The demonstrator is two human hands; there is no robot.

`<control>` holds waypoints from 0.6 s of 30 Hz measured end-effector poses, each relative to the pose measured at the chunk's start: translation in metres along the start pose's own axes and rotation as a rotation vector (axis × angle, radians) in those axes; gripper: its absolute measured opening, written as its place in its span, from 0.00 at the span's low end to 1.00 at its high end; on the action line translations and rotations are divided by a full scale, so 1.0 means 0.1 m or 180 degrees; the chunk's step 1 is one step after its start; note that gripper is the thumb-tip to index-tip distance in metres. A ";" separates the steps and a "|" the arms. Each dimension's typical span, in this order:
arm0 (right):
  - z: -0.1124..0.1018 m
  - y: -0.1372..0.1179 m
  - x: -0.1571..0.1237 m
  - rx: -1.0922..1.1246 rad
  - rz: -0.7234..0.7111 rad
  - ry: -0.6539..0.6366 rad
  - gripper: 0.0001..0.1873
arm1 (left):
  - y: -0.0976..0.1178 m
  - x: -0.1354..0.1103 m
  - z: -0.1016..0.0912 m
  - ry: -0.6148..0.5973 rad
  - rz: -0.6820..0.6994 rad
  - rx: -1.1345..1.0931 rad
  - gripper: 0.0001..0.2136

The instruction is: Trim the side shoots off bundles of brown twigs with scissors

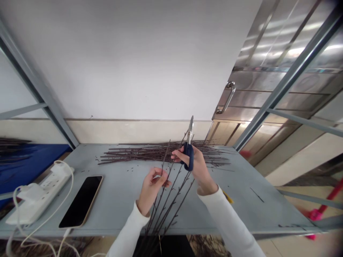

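Head view: the right hand (199, 167) grips blue-handled scissors (188, 155), blades up, while the left hand (151, 189) pinches thin dark twigs (168, 204)

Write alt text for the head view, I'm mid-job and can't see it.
The right hand holds blue-handled scissors upright beside thin dark twigs gripped in the left hand. A loose pile of twigs lies on a grey shelf, with a phone and power strip to the left.

Twigs (160, 210) in left hand (151, 191), shears (189, 153) in right hand (197, 166)
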State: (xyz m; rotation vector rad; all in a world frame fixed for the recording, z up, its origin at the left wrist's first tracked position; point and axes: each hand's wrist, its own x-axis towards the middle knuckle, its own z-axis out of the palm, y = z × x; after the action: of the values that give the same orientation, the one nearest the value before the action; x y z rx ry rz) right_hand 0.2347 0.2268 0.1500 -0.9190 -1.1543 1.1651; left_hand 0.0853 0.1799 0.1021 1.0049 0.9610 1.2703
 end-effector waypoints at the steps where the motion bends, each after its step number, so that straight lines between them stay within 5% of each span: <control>1: 0.00 0.01 0.01 0.0033 -0.0009 -0.0010 0.17 | 0.00 -0.01 -0.03 -0.0005 -0.0021 -0.0030 0.15; 9: 0.05 -0.04 0.06 0.0032 -0.0079 -0.0040 0.16 | -0.05 -0.12 -0.24 -0.0277 -0.0154 -0.0221 0.19; 13: 0.09 -0.14 0.13 0.0021 -0.0215 -0.0075 0.16 | -0.09 -0.10 -0.25 -0.0340 -0.0206 -0.0462 0.24; 18: 0.02 -0.21 0.16 -0.0285 -0.0606 0.0118 0.17 | -0.08 -0.09 -0.19 -0.0172 -0.0292 -0.0580 0.20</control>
State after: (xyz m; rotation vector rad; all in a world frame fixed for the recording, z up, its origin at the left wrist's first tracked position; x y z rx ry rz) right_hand 0.2368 0.2383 0.1738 -0.8742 -1.2436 0.9456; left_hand 0.0686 0.1716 0.0895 0.8401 0.8248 1.2244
